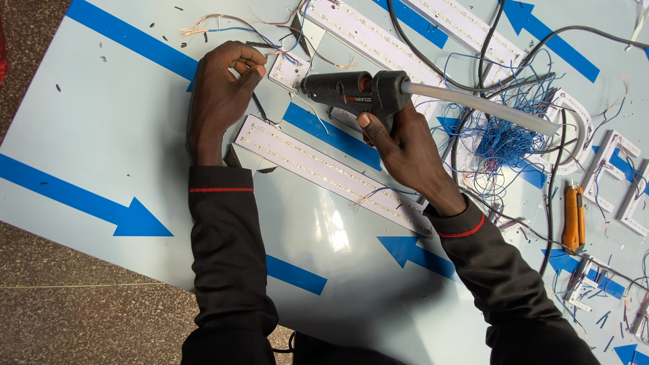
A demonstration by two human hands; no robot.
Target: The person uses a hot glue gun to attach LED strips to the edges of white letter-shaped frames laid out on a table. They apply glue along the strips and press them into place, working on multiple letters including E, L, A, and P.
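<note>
Pale sheet [88, 142] with blue arrows on speckled brown floor [81, 318]

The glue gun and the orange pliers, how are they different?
The glue gun is black; the pliers have orange handles. The glue gun is held in the right hand, while the pliers lie untouched on the panel. The glue gun has a clear stick poking out its back; the pliers have nothing in them. The glue gun lies sideways, the pliers lengthwise. Both are hand tools over the same panel.
</note>
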